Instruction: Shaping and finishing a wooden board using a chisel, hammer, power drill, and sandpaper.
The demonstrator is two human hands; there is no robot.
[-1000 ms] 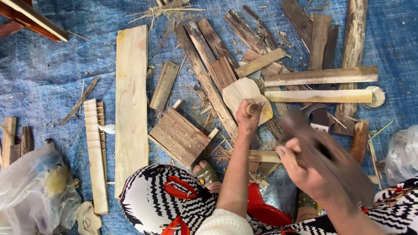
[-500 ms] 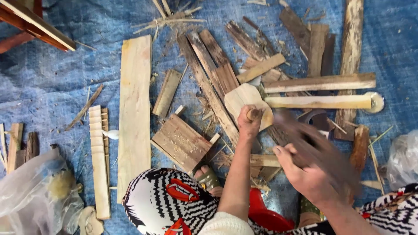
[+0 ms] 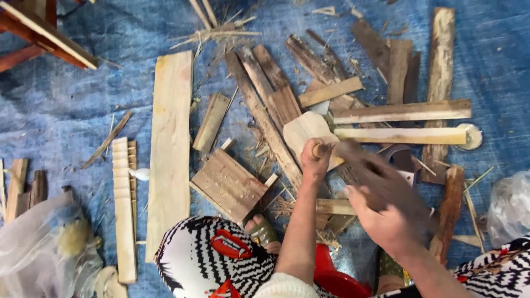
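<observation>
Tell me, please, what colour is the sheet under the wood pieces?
Blue, seen in the head view: the sheet.

right hand [image 3: 386,218] and its tool motion-blurred, plastic bag [image 3: 510,207] cut off

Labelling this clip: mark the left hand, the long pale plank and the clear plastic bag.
left hand [image 3: 316,159], head view, knuckles.
long pale plank [image 3: 170,149], head view, middle of face.
clear plastic bag [image 3: 38,248], head view, crumpled side.
</observation>
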